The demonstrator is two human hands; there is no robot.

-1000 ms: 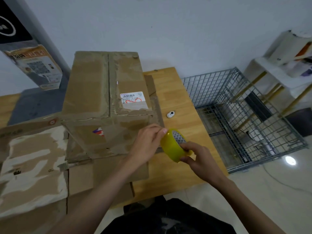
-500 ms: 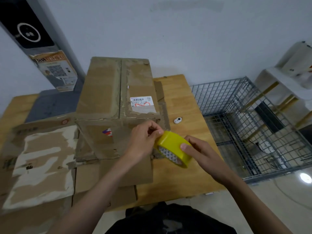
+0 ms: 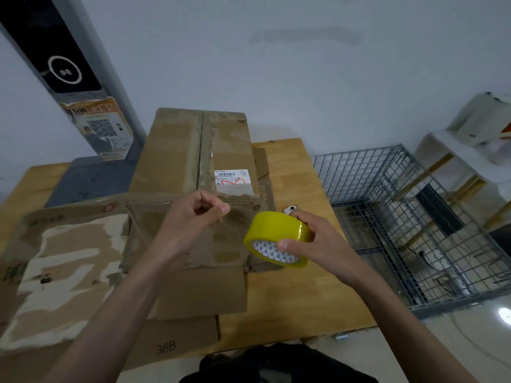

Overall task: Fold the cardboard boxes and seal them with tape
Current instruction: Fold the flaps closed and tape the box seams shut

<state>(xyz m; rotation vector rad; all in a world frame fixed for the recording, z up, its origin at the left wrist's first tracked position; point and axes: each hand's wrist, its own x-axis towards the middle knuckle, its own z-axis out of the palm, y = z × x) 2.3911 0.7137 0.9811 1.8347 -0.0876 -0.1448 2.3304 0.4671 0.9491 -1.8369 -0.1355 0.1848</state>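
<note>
A folded brown cardboard box (image 3: 177, 153) with a white shipping label (image 3: 231, 176) stands on the wooden table (image 3: 298, 305); its two top flaps meet along a centre seam. My right hand (image 3: 318, 244) grips a yellow tape roll (image 3: 276, 239) just in front of the box's near right corner. My left hand (image 3: 193, 219) hovers over the box's near face, thumb and fingertips pinched together on the free tape end. A faint clear strip runs from that pinch to the roll.
Flattened cardboard sheets (image 3: 63, 261) lie left and under the box, one marked 38B (image 3: 177, 338). A small white object (image 3: 290, 209) lies behind the roll. A wire cage (image 3: 401, 217) stands right of the table, a white shelf (image 3: 456, 153) beyond it, a grey panel (image 3: 91, 111) at back left.
My left hand has drawn away leftward from the roll, pulling a short strip of tape. The right hand turned the roll so its core faces down toward me. The view tilted upward.
</note>
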